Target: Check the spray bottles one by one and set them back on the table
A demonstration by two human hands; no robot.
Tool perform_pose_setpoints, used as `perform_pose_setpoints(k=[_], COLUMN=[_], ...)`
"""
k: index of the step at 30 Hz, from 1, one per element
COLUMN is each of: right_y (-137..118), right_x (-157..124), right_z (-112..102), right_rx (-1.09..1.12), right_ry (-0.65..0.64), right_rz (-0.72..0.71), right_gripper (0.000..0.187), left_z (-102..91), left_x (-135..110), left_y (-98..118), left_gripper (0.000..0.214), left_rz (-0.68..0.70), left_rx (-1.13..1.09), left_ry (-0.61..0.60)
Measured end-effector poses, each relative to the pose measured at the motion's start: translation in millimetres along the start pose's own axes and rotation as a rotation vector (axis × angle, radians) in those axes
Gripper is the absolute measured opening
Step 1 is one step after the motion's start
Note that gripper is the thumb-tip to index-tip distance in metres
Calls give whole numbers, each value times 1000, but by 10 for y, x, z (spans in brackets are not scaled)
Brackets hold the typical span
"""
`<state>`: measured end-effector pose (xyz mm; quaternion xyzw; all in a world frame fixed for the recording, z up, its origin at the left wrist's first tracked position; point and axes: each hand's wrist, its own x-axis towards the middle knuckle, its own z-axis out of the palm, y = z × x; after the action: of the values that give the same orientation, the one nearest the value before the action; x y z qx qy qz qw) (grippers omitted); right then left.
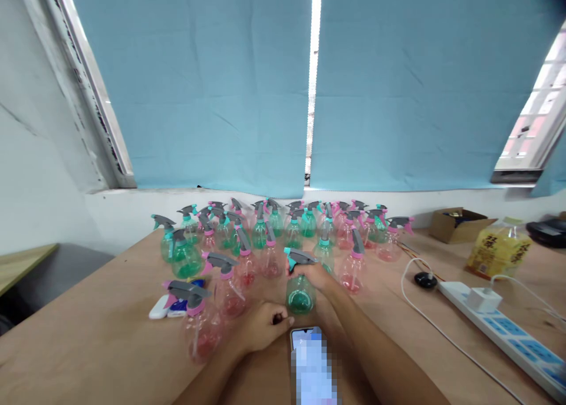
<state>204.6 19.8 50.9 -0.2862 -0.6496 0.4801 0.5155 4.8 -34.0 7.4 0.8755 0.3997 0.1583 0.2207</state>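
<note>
My right hand (315, 274) is wrapped round the neck of a green spray bottle (299, 296) with a grey trigger head, which stands on the brown table (88, 340). My left hand (262, 327) lies on the table just left of it, fingers curled in a loose fist with something small and dark between them. A phone (312, 364) lies flat in front of my hands. A pink spray bottle (201, 328) stands close to my left forearm.
Several green and pink spray bottles (274, 234) crowd the table's far side below blue blinds. A white power strip (504, 328) with a cable, a yellow oil bottle (497, 249) and a cardboard box (460, 223) sit at the right. Small white and blue items (168, 308) lie at the left.
</note>
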Motion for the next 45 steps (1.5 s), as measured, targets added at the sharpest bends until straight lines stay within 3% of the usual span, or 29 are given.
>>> perform_pose_setpoints(k=[5, 12, 18, 24, 26, 30, 32, 38, 45], right_y=[-70, -63, -54, 35, 81, 176, 219, 410, 615], right_x=[-14, 11, 14, 29, 42, 41, 14, -72, -11], right_z=[18, 39, 29, 45, 81, 180, 215, 225, 212], right_rx=[-26, -11, -1, -27, -55, -291, -414, -676, -869], right_ry=[34, -31, 6, 48, 105, 478, 603, 646, 620], right_rz=[-30, -25, -66, -32, -42, -116, -163, -306, -375], right_gripper=[26, 14, 20, 12, 13, 21, 31, 57, 60], left_z=[-14, -6, 4, 10, 10, 2, -6, -15, 5], left_x=[-3, -1, 7, 4, 3, 5, 4, -1, 2], left_y=[21, 22, 5, -18, -30, -35, -22, 12, -2], left_gripper=[48, 48, 48, 47, 46, 45, 45, 43, 43], left_rz=[1, 4, 11, 15, 12, 8, 12, 14, 2], left_rx=[-1, 11, 6, 8, 17, 27, 22, 25, 29], left_ry=[-8, 5, 3, 3, 3, 6, 2, 3, 8])
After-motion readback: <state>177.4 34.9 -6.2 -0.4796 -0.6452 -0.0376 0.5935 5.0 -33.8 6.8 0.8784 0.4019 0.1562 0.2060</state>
